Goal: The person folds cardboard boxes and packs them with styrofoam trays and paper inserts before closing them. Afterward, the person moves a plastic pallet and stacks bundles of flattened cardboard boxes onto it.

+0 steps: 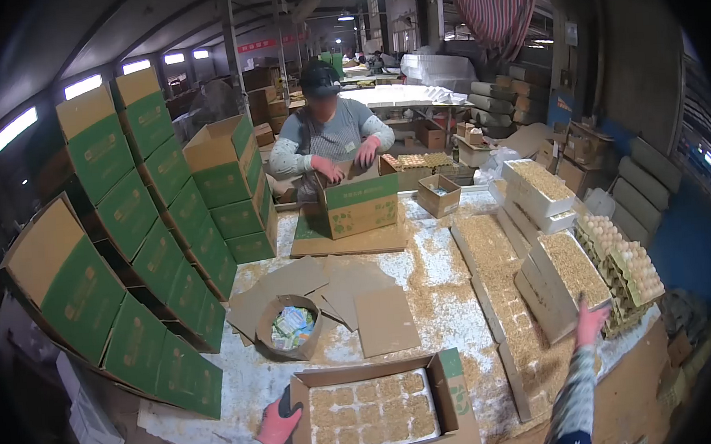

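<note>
One open box is close to us, and our left hand pinches its left side. Farther off, our right hand touches a white box; we can't tell its grip. Beyond, a person holds a green-and-brown box.

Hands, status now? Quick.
Left hand: at the left end of the near open box; grip can't be told.
Right hand: on the near end of the stacked trays; grip can't be told.

Pink gloves with dark fingers; grey-and-white patterned sleeves, navy fabric above one.
</note>
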The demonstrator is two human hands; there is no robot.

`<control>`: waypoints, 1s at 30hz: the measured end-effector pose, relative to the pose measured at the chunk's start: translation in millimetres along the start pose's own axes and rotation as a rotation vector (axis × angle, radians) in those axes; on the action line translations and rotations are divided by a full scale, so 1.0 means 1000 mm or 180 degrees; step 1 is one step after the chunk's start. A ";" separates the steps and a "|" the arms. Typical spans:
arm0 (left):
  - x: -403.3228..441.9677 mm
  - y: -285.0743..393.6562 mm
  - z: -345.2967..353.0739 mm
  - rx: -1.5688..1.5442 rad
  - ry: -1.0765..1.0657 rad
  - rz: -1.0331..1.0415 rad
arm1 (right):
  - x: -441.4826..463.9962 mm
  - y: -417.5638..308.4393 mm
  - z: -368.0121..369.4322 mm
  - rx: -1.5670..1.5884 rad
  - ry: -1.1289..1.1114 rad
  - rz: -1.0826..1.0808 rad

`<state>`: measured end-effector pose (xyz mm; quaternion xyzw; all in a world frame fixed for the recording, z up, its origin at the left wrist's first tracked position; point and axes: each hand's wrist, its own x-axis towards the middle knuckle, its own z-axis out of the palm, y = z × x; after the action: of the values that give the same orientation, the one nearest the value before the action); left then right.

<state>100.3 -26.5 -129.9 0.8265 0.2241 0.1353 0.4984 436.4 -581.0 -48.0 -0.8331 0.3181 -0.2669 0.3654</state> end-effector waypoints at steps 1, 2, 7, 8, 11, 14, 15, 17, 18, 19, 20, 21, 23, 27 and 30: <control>0.000 0.001 0.000 -0.0072 -0.0004 -0.0004 | 0.014 -0.014 -0.016 0.0892 -0.0579 0.0820; 0.000 0.004 0.000 -0.0140 -0.0003 -0.0008 | 0.050 0.006 -0.002 0.1310 -0.1082 0.1067; -0.001 0.003 0.001 -0.0489 0.0032 -0.0485 | 0.103 0.059 0.047 0.1737 -0.1160 0.1969; -0.003 0.008 -0.003 -0.0616 -0.0007 -0.0613 | 0.124 0.100 0.055 0.2076 -0.1606 0.1864; 0.000 0.021 0.000 -0.0898 0.0082 -0.0720 | 0.104 0.133 0.037 0.3270 -0.2160 0.1538; -0.003 -0.010 0.008 -0.0489 0.0441 -0.0489 | 0.084 0.126 0.032 0.3526 -0.2024 0.0703; -0.009 -0.025 0.015 -0.0649 0.0274 -0.0516 | 0.085 0.118 0.029 0.3528 -0.2051 0.0899; -0.002 0.015 0.001 -0.0919 -0.0065 -0.0547 | 0.084 0.125 0.025 0.3063 -0.1804 0.1013; -0.006 0.016 -0.001 -0.0910 -0.0087 -0.0498 | 0.090 0.137 0.030 0.2632 -0.1546 0.0880; -0.003 0.014 -0.002 -0.0903 -0.0075 -0.0413 | 0.080 0.120 0.030 0.2983 -0.1615 0.0865; -0.001 0.011 -0.003 -0.0870 -0.0087 -0.0326 | 0.052 0.081 0.020 0.3334 -0.1693 0.0859; -0.002 0.007 -0.003 -0.1006 -0.0091 -0.0296 | 0.009 0.054 -0.005 0.3264 -0.1843 0.0591; 0.003 0.003 0.000 -0.1269 -0.0125 -0.0198 | -0.069 0.011 -0.047 0.3136 -0.2094 0.0056; 0.016 -0.001 0.008 -0.0504 0.0125 -0.0052 | -0.150 0.042 -0.048 0.1682 -0.1491 -0.2250; 0.030 -0.020 0.017 -0.0582 0.0206 0.0004 | -0.237 -0.045 -0.083 0.2236 -0.3487 -0.0552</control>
<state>129.3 -15.7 -155.8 0.7729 0.2263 0.1822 0.5642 240.0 -422.0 -14.0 -0.7022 -0.0885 0.0795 0.7020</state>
